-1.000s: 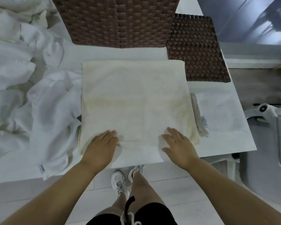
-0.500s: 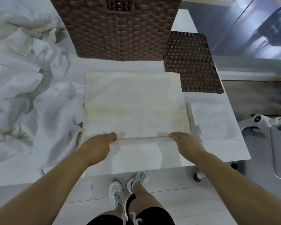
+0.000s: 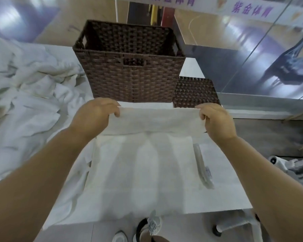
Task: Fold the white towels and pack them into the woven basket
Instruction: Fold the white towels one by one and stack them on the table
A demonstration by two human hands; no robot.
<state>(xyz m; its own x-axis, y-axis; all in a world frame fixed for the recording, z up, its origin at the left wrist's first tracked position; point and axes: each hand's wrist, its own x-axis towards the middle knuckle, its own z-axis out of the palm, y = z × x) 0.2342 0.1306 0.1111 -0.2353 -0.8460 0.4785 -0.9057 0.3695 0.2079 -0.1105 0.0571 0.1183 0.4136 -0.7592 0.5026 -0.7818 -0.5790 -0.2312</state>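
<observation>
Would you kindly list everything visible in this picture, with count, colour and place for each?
Woven basket: one, dark brown, back centre of the table, open top.
Woven lid: one, dark brown, flat, right of the basket.
Towel being folded: one, white, centre, near edge lifted.
Unfolded towels: a heap, count unclear, white, left.
Table: one, white, underneath.
Tagged cloth strip: one, grey-white, right of the towel.
Shoes: two, white and black, on the floor below.
Left hand: grips the towel's left corner.
Right hand: grips the right corner.
</observation>
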